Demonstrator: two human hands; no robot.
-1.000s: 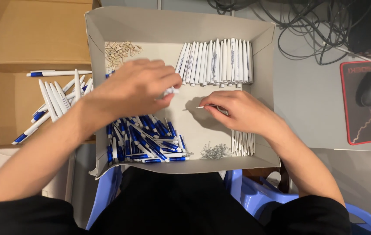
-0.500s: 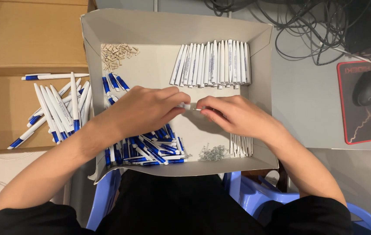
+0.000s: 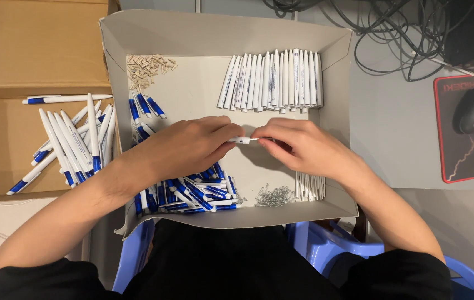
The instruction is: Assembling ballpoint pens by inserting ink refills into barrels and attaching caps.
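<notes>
While both hands meet over the middle of the grey tray (image 3: 137, 33), I see the left hand (image 3: 184, 147) and the right hand (image 3: 303, 147) pinching opposite ends of one white pen barrel (image 3: 243, 140). White barrels (image 3: 273, 80) lie in a row at the far side; blue parts (image 3: 190, 191) are heaped near, with small springs (image 3: 273, 195) to their right.

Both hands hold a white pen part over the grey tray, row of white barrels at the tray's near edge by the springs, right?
Not quite. The left hand and right hand do hold a white pen part over the grey tray, but the row of white barrels lies at the far edge, away from the springs. The head view shows it.
</notes>
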